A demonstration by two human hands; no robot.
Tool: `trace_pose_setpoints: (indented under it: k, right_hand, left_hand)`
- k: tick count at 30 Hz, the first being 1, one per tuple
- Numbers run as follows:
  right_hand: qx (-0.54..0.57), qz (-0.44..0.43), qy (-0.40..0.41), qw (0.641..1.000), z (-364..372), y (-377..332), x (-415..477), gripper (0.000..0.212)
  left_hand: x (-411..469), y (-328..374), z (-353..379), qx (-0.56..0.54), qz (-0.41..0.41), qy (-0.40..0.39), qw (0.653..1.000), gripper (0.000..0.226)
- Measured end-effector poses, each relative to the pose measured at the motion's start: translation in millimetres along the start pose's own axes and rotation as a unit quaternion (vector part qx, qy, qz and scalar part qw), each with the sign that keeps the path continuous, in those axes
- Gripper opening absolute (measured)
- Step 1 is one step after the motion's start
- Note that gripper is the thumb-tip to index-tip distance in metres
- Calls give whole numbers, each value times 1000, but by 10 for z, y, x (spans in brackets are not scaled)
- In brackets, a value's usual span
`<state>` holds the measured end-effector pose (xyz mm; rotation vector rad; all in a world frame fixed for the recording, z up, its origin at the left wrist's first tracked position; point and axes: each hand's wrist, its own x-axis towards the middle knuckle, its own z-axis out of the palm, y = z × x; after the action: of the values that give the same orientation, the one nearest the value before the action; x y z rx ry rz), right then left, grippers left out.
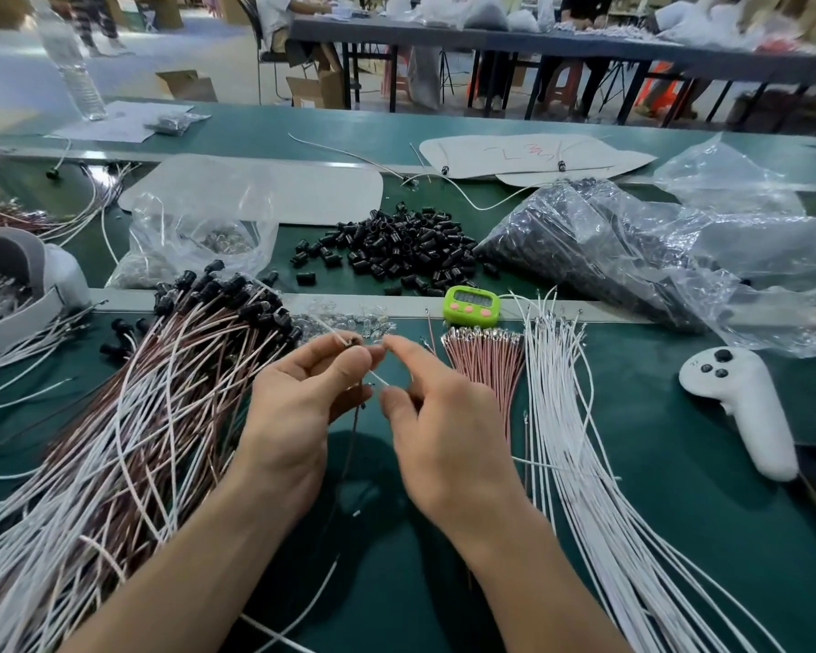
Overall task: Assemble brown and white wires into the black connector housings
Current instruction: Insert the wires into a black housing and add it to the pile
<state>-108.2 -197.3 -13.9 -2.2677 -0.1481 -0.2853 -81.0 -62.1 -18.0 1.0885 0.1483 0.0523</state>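
A green timer (471,305), white controller (739,403), water bottle (71,63).

Bright even indoor light, soft shadows, blurred background, wide-angle edge bending

no legible text, timer (472,306) digits blurred

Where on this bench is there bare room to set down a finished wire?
Bare green mat lies between the loose white wires and the white controller. A smaller patch sits between the forearms. Crowded: the assembled wire pile on the left, black housings and plastic bags farther back.
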Motion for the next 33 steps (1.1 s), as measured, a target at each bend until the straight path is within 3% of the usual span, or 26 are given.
trace_pose_setpoints:
  k: [4, 9, 11, 14, 17, 20, 25, 30, 33]
  right_hand:
    - [-144, 34, -29, 989, -70, -33, -13, 14]
    - [-310, 125, -26, 942, -242, -38, 26, 22]
    - [-317, 97, 21, 943, -237, 4, 8, 21]
    - [-164, 13, 39, 986, -121, -7, -25, 34]
    - [71, 40, -8, 997, -3, -33, 4, 30]
    - [74, 44, -4, 996, 25, 50, 35, 27]
    - [109, 63, -53, 991, 7, 97, 54, 18]
    - [152, 56, -77, 984, -8, 107, 64, 21]
    - [177, 53, -66, 980, 18, 97, 39, 31]
  left_hand:
    - [86, 54, -82, -61, 5, 44, 997, 20]
    - [179, 170, -196, -121, 2, 76, 990, 15]
    - [167, 180, -188, -92, 10, 65, 994, 19]
    - [64, 100, -83, 1, 33, 3, 999, 19]
    - [-51, -13, 35, 64, 62, -72, 993, 25]
    - [-50, -81, 30, 141, 102, -62, 983, 34]
    - [-44, -64, 9, 248, 151, -52, 956, 27]
    - [-35, -62, -21, 257, 125, -28, 958, 36]
    - [-65, -59, -4, 240, 124, -35, 962, 31]
